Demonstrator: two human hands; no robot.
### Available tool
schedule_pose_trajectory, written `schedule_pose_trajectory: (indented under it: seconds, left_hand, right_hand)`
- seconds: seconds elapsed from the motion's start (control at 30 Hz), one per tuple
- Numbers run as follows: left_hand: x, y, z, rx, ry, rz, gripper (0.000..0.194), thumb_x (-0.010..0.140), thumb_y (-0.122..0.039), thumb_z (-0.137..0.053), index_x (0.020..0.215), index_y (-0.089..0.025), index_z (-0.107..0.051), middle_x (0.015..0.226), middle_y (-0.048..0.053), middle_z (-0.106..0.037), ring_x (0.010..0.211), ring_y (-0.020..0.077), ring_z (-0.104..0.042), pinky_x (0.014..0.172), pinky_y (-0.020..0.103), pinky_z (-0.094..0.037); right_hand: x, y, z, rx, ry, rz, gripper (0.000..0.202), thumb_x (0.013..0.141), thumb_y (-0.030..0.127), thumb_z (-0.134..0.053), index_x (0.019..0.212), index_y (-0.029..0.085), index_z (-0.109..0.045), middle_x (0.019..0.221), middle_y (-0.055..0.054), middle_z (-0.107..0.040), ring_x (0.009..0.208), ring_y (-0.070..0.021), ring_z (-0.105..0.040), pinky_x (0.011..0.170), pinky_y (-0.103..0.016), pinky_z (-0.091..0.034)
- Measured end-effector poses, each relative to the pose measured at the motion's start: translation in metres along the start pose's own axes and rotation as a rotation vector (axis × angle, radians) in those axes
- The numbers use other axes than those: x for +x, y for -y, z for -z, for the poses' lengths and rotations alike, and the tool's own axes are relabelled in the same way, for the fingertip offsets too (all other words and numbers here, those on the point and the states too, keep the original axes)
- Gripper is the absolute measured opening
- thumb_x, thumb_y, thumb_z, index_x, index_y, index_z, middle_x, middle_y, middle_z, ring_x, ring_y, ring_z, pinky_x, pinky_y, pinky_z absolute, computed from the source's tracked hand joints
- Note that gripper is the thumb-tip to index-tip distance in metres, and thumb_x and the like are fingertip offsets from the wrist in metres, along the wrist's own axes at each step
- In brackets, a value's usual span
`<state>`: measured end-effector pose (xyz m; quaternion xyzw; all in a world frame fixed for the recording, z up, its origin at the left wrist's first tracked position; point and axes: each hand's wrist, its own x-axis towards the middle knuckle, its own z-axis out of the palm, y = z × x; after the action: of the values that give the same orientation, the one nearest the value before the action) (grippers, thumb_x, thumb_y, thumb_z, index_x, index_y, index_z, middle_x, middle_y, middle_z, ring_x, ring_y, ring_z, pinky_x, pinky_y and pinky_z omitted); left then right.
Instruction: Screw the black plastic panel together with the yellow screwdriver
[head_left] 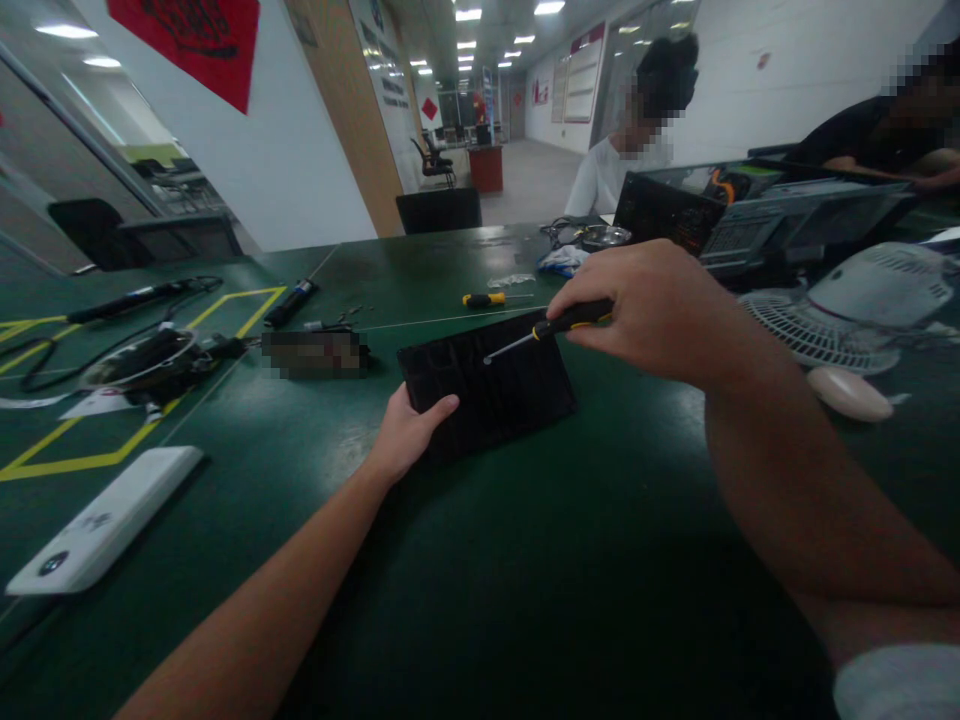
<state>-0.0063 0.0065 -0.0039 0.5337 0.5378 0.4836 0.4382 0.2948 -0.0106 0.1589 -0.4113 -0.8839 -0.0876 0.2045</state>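
A flat black rectangular panel [517, 385] lies tilted on the green table. My left hand [409, 425] grips its left edge, with the thumb on top. In my right hand [637, 305] is a screwdriver [574, 318] with a black and yellow handle. Its metal shaft points down and left, and the tip is at a small silvery round spot on the panel, probably a screw. Whether the tip touches it is too small to tell. A second yellow and black screwdriver [484, 300] lies just beyond the panel.
Left on the green table [600, 520] are a white device [105, 520], cables and a black tool [291, 302]. To the right are a white fan [825, 320], a computer mouse [850, 393] and an open metal case [802, 215]. Two people sit beyond.
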Motion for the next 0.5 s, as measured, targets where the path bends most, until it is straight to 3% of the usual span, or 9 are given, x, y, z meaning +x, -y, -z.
schedule_pose_trajectory:
  seconds: [0.5]
  left_hand:
    - [-0.0016, -0.0038, -0.0003, 0.014, 0.003, 0.009, 0.056, 0.075, -0.036, -0.087, 0.122, -0.017, -0.065, 0.125, 0.014, -0.078, 0.116, 0.0332, -0.075, 0.105, 0.055, -0.059]
  right_hand:
    - [0.0002, -0.0038, -0.0057, -0.004, -0.018, 0.032, 0.021, 0.090, 0.020, -0.067, 0.104, 0.019, -0.083, 0.104, -0.011, -0.078, 0.098, -0.0291, -0.071, 0.090, -0.043, -0.049]
